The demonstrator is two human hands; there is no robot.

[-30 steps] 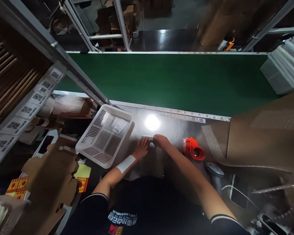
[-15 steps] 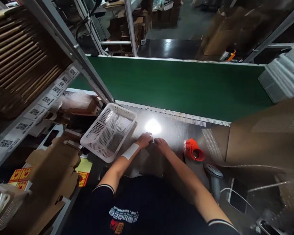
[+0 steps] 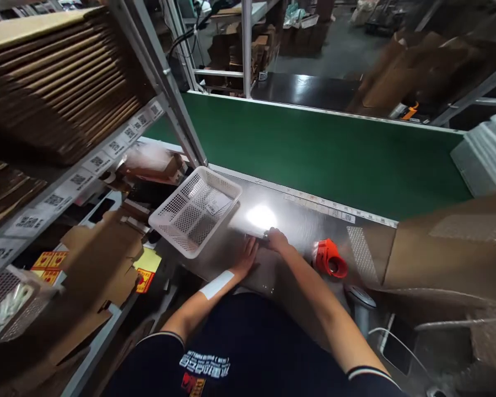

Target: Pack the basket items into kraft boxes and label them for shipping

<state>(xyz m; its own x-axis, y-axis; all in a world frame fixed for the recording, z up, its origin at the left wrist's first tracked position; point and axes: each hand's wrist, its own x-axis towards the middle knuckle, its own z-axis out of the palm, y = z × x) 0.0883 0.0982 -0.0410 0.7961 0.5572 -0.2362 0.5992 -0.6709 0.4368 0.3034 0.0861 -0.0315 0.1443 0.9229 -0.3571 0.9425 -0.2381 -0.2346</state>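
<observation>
My left hand (image 3: 248,258) lies on the metal worktop (image 3: 215,270), its fingers stretched out and pointing away from me. Just to its right, my right hand (image 3: 276,240) has its fingers curled together at the edge of a thin, pale, shiny item. Glare from the worktop blurs that item, so I cannot make out its kind. A white label-like strip (image 3: 217,284) is on my left forearm. Left of my hands stands a white perforated plastic basket (image 3: 194,252), with a printed paper slip (image 3: 218,203) in it.
An orange-red tape dispenser (image 3: 329,259) and a grey handheld scanner (image 3: 360,306) are on the right. A green conveyor belt (image 3: 322,149) runs behind the worktop. Stacked flat cardboard (image 3: 78,82) fills the left shelf; a large cardboard piece (image 3: 450,242) bounds the right side.
My hands were side by side with fingertips close together. Now the left lies nearer me with fingers extended, while the right has curled and shifted slightly. The whole view has turned a little left.
</observation>
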